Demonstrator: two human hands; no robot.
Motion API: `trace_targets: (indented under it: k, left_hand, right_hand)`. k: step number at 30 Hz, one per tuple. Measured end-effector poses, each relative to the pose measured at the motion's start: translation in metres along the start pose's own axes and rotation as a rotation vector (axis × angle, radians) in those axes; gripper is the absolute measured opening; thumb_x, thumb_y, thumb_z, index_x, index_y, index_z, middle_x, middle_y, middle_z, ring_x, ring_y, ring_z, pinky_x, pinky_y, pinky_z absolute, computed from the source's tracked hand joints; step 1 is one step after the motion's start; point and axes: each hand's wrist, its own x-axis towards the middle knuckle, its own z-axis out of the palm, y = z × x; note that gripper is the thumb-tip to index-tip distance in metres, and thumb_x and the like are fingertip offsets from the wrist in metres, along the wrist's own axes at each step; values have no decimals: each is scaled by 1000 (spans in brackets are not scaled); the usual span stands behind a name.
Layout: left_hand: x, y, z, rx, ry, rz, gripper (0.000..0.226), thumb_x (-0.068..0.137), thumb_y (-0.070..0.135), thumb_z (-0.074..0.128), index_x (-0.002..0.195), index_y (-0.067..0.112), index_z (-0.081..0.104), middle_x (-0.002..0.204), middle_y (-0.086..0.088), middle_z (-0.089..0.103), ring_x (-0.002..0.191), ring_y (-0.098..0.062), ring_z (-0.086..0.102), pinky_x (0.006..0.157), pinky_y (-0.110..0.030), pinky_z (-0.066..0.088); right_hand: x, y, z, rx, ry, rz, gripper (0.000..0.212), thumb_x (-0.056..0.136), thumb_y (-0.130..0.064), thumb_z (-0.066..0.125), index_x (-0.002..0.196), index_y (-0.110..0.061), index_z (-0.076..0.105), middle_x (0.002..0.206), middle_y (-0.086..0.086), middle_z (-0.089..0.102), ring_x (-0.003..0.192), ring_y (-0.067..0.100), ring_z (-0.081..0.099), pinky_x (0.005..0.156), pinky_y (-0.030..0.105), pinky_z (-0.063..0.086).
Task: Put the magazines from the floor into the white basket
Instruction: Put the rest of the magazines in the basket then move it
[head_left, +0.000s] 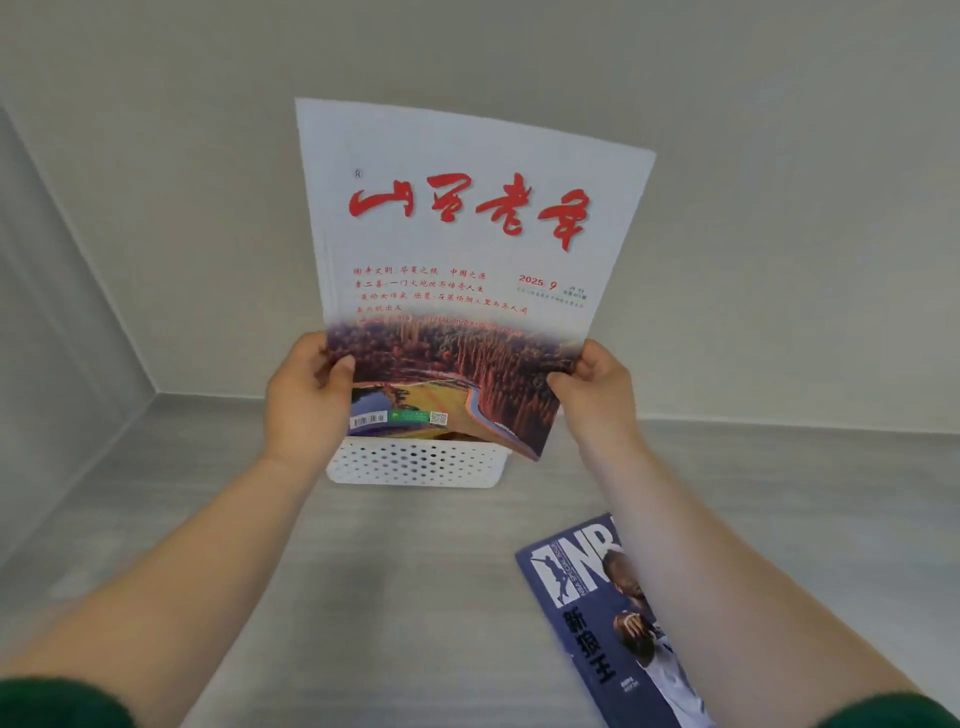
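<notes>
white perforated basket (415, 462), red-lettered magazine (457, 249), navy magazine (613, 623)

Both my arms are stretched out in front of me, forearms bare, green sleeves (57, 701) just showing. My left hand (304, 400) pinches the magazine (457, 234) at its lower left edge, thumb on the cover. My right hand (597, 402) does the same on the lower right.
</notes>
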Motion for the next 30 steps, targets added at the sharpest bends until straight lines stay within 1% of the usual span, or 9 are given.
trace_targets:
  k: [2, 6, 11, 16, 20, 22, 26, 28, 30]
  left_hand:
    - [21, -10, -7, 28, 2, -36, 19, 86, 6, 49, 104, 6, 55, 91, 0, 57, 85, -16, 53, 76, -26, 38]
    - [47, -41, -10, 121, -18, -106, 12, 83, 8, 54, 92, 4, 62, 83, -4, 60, 78, -22, 55, 70, -28, 37]
    - [57, -78, -3, 189, -51, -204, 9, 79, 8, 60, 84, 3, 66, 87, -12, 65, 83, -30, 59, 71, -29, 38]
    - [62, -94, 12, 255, -123, -248, 13, 80, 5, 59, 90, 0, 66, 97, -20, 68, 78, -25, 54, 70, -28, 37]
    - [60, -100, 24, 357, -146, -222, 16, 79, 3, 59, 94, 0, 62, 106, -24, 59, 88, -31, 54, 72, -28, 36]
    - [58, -99, 27, 329, -68, -211, 20, 77, 0, 59, 96, 5, 55, 114, -21, 51, 94, -29, 51, 78, -28, 38]
    - [58, -92, 30, 117, -63, -218, 67, 79, -6, 55, 136, 13, 26, 142, -9, 34, 125, -22, 39, 97, -28, 34]
    - [60, -86, 35, 7, -163, -219, 74, 81, -7, 51, 139, 21, 16, 136, 1, 39, 121, -14, 40, 95, -27, 37]
    - [62, -83, 40, -74, -223, -203, 73, 79, -10, 51, 135, 25, 20, 111, 12, 47, 102, -4, 47, 78, -13, 48]
  right_hand:
    - [12, 3, 23, -16, -3, -16, 37, 75, 17, 41, 82, -16, 56, 76, -5, 62, 66, -1, 58, 52, 0, 43]
    - [32, 20, 53, -63, 9, -18, 36, 74, 16, 40, 81, -15, 57, 82, 3, 63, 77, 14, 58, 60, 11, 46]
    - [44, 48, 66, -156, -17, 52, 36, 76, 15, 41, 78, -18, 54, 78, -1, 60, 73, 14, 56, 51, 3, 43]
    - [50, 70, 69, -275, -15, 135, 34, 76, 15, 43, 99, -2, 60, 86, 2, 59, 82, 20, 54, 68, 21, 38]
    - [54, 80, 68, -288, 9, 190, 31, 76, 13, 43, 95, -6, 58, 84, 4, 59, 86, 26, 57, 69, 23, 40]
    - [53, 82, 69, -316, 55, 176, 30, 78, 10, 44, 99, -9, 55, 96, 6, 58, 95, 25, 57, 71, 23, 43]
    - [56, 81, 76, -258, 154, 147, 57, 83, 3, 47, 135, -12, 30, 141, 6, 32, 107, 13, 45, 89, 24, 37]
    - [61, 76, 85, -112, 75, 173, 63, 81, 8, 45, 135, -19, 26, 134, 6, 41, 102, 10, 48, 93, 26, 40]
    - [65, 73, 94, -124, 3, 162, 63, 79, 10, 47, 130, -20, 26, 115, 5, 48, 92, 11, 50, 86, 27, 43]
